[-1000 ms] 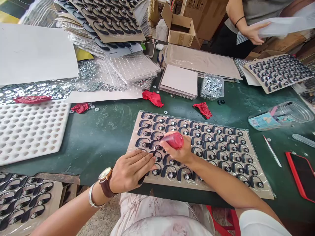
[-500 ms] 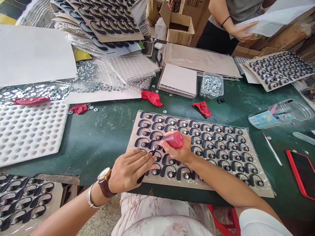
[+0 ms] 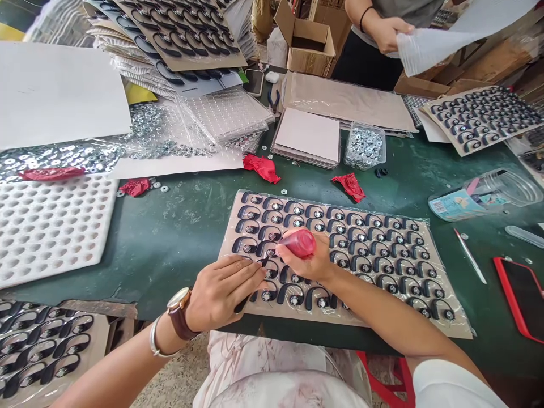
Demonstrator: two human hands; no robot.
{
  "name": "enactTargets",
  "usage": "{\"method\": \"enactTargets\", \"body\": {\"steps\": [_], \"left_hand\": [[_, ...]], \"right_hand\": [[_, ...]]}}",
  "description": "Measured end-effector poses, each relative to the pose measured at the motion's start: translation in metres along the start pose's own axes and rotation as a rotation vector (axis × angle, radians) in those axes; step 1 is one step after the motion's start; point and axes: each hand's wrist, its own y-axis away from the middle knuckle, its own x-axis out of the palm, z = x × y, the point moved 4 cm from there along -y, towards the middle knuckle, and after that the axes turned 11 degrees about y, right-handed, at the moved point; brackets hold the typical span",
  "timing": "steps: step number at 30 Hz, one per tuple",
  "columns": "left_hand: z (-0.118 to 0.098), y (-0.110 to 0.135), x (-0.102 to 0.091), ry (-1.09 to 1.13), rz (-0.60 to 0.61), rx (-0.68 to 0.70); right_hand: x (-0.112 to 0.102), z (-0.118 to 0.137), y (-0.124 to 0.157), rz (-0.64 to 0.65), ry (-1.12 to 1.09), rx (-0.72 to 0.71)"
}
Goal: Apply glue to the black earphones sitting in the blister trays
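While the right hand [image 3: 312, 258] curls closed around a red translucent bottle [image 3: 301, 242] angled down toward the left fingertips, the left hand [image 3: 225, 289] lies back upward just beside it, fingers held together; a slim dark piece [image 3: 264, 262] shows at its fingertips, though whether it is gripped I cannot tell. Beneath both hands is a tan rectangular card [image 3: 457, 330] under clear film, bearing rows of black hook-shaped pieces [image 3: 361, 264] with round silvery centres; it extends rightward under the right forearm. Around the hands spreads a dark green tabletop [image 3: 170, 238]. Beyond the right hand are a crumpled red scrap [image 3: 349, 187] and a clear plastic tub [image 3: 383, 148] of metal washers; farther to its right, a clear jar [image 3: 459, 205] on its side and a red-cased phone [image 3: 521, 297]. Well left of the left hand lies a white dimpled tray [image 3: 111, 198]. Past the table, a co-worker's hand [image 3: 389, 34] holds a white sheet [image 3: 459, 45], with an open cardboard box [image 3: 312, 62] nearby.
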Motion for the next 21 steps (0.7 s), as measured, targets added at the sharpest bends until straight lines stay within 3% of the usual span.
{"method": "enactTargets", "body": {"steps": [9, 21], "left_hand": [[0.011, -0.002, -0.006, 0.173, -0.1, -0.12], [0.03, -0.004, -0.011, 0.299, -0.142, -0.318]], "right_hand": [[0.001, 0.001, 0.001, 0.002, -0.016, -0.02], [0.006, -0.001, 0.004, 0.041, -0.065, -0.024]]}}
